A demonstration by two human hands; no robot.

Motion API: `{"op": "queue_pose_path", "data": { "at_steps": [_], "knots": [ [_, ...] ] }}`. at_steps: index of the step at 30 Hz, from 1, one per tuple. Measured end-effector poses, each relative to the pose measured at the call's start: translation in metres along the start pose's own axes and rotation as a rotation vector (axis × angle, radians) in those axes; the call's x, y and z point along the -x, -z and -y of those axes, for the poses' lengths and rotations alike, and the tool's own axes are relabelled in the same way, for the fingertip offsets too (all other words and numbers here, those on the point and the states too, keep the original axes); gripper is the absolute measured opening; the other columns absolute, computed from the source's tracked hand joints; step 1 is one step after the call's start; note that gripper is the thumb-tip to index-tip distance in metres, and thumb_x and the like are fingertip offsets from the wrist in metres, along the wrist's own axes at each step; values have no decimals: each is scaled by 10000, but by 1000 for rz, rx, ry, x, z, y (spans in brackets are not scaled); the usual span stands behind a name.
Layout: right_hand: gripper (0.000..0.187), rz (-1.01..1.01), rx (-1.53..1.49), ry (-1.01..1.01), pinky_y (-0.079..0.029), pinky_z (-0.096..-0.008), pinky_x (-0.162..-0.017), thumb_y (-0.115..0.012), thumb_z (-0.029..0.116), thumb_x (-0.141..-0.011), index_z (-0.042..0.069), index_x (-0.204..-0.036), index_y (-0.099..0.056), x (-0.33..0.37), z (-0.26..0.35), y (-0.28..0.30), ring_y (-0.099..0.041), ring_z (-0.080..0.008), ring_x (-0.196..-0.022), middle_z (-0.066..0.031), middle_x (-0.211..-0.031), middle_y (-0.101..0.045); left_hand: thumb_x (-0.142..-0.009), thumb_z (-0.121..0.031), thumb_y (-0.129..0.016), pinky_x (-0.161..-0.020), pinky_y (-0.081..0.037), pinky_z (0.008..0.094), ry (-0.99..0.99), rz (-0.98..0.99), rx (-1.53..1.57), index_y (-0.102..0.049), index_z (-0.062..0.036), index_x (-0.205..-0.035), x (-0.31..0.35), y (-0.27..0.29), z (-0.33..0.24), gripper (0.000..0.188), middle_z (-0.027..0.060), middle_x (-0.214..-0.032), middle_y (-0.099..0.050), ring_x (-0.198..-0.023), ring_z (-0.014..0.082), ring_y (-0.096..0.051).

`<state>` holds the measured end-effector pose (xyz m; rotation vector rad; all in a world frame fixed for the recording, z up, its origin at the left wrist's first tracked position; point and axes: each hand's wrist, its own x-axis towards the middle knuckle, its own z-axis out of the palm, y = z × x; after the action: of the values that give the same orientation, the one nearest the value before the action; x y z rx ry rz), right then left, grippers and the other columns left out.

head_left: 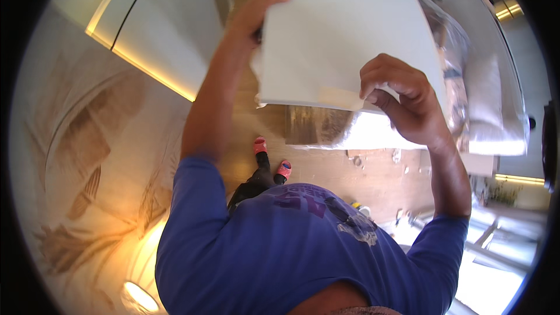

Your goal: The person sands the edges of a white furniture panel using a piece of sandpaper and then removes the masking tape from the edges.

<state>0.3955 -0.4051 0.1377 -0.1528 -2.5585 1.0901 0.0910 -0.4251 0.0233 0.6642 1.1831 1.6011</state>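
Note:
A large white panel (344, 35) lies in front of me, its near edge above the floor. At its left edge, my left hand (259, 14) grips the side, with one digit stretched over the top face and the other fingers mostly hidden below. A pale beige strip of tape (341, 98) sticks along the near edge. My right hand (402, 93) is bent over the near right part of the panel, fingers curled and pinched at the right end of that tape.
Plastic-wrapped furniture (484, 87) stands to the right. White cabinets (163, 17) with a lit lower edge are at the far left, beside a patterned wall (93, 134). Small scraps (359, 162) lie on the wooden floor (326, 169). A lit lamp (141, 296) glows at lower left.

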Motion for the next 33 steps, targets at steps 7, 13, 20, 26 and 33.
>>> {"op": "queue_pose_path", "data": {
  "at_steps": [7, 13, 20, 26, 33],
  "knots": [
    [173, -298, -76, -133, -537, -256, -856, -581, -114, -956, 9, -1045, -662, 116, -15, 85, -601, -111, -977, -63, -1067, -595, -945, -286, -691, -869, -526, 327, -86, 101, 103, -678, -2, -1181, -7, -9, 8, 369, 105, -1063, -712, -979, 197, -669],
    [145, -714, -87, -195, -486, -261, -800, -568, 43, -1039, 27, -1137, -675, 212, -10, 136, -598, -101, -894, -57, -1100, -628, -1015, -267, -579, -874, -515, 303, -71, 128, -15, -670, 10, -1168, 1, -11, 3, 329, 103, -1068, -702, -988, 177, -669],
    [215, -1072, -94, -310, -462, -300, -890, -580, 162, -1047, 27, -1206, -632, 319, 2, 215, -584, -108, -883, -10, -996, -625, -1016, -301, -554, -816, -526, 305, -128, 60, -115, -674, -2, -1120, 32, -49, -4, 338, 87, -1000, -694, -918, 168, -672],
    [284, -1409, -22, -346, -483, -298, -921, -650, 228, -1022, 47, -1240, -652, 409, -3, 291, -633, -114, -942, -3, -1022, -682, -1002, -333, -564, -779, -522, 299, -68, 14, -102, -671, -24, -1072, 33, -59, -10, 334, 76, -954, -677, -882, 166, -660],
    [189, -1666, 44, -315, -604, -324, -637, -591, -26, -945, -21, -1133, -613, 351, 31, 299, -647, -246, -778, -146, -1009, -645, -973, -346, -581, -851, -516, 384, 56, 36, -57, -635, -21, -1234, 16, -34, -10, 420, 112, -1125, -674, -1013, 250, -646]
  ]
}}
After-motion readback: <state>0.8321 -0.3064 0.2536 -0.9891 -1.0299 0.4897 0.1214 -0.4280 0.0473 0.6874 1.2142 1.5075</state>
